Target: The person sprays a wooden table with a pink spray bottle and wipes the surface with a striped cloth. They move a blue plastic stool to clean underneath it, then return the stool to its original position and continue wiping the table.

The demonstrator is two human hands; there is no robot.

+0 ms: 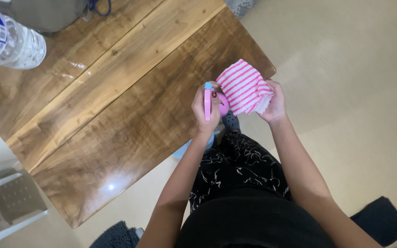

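My left hand (206,112) grips a flat pink object (207,102) with a blue tip, held edge-on to the camera, so its shape is hard to tell. My right hand (274,104) holds a pink-and-white striped cloth (243,86), pressed against the pink object. Both hands are raised over the near right corner of a glossy wooden table (116,105).
A large clear plastic water bottle (5,41) with a blue label lies at the table's far left. A grey bag (47,14) sits at the top edge. White furniture (5,202) stands at lower left. Dark mats (382,220) lie on the beige floor.
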